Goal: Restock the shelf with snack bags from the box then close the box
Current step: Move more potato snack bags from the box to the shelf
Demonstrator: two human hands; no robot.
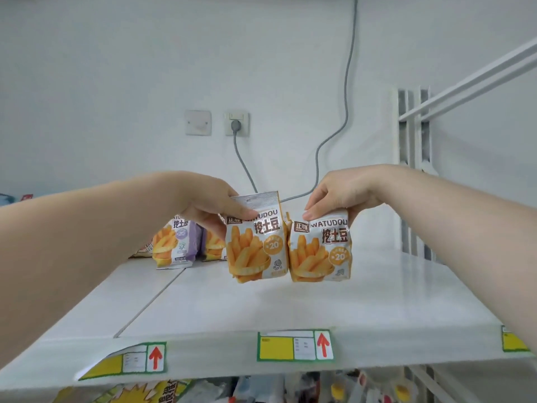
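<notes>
Two orange-and-white snack bags with fries printed on them stand upright side by side on the white shelf [290, 303]. My left hand [212, 203] pinches the top of the left bag [255, 245]. My right hand [340, 196] pinches the folded top of the right bag [319, 251]. The two bags touch each other. The box is out of view.
A purple snack bag [174, 242] and another bag behind it stand further back on the left. Price labels [295, 346] with red arrows line the shelf's front edge. A grey cable [328, 141] runs down the wall from a socket. More packets show on the shelf below.
</notes>
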